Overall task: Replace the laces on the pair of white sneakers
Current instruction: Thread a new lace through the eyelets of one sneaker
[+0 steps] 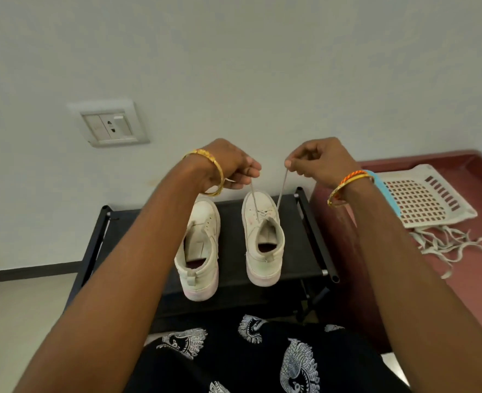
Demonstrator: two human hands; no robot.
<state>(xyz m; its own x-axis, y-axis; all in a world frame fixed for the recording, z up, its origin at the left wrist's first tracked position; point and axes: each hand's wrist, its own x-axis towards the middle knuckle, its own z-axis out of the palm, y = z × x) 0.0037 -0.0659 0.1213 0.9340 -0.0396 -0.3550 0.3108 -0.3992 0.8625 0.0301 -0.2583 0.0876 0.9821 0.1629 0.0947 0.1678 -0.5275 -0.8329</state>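
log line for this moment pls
left hand pinches lace end | right hand pinches other end | lace taut from right sneaker | left sneaker unlaced

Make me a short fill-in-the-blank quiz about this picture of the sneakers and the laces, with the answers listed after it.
1. Each hand, left hand and right hand, pinches one end of the ____ of the right sneaker.
2. The left sneaker has ____ lace in it.
3. Both sneakers stand on a ____ rack.
4. A loose pile of laces lies beside the white ____.

Missing words: lace; no; black; basket
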